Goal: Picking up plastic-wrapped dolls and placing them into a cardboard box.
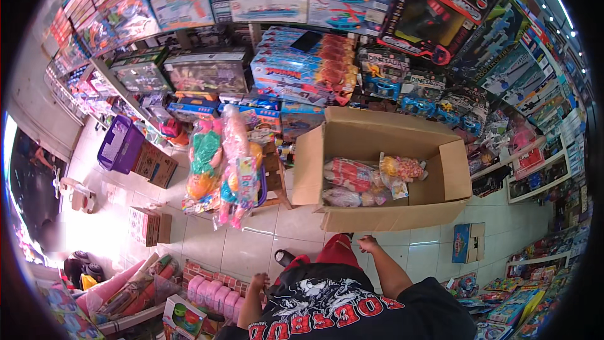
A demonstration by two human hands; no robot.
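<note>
**Crowded toy shop aisle, open carton at the feet**

Toy-shop shelves of bright boxes ring a pale tiled floor [251, 245]. Bagged dolls lie in the open brown cardboard carton [377, 214], just ahead of the right hand [367, 243], fingers loosely curled, holding nothing. Left hand [258, 281] hangs empty, fingers together. Hanging bagged pink and green dolls [220, 164] could snag a careless reach.

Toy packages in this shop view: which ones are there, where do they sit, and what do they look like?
Cardboard box: open, brown, on the floor, bagged toys inside.
Bagged dolls: clear plastic, pink, green and orange, left of the box.
Toy boxes: flat, blue and red, stacked behind.
Small blue box: floor, right.
Left hand and right hand: empty.
</note>
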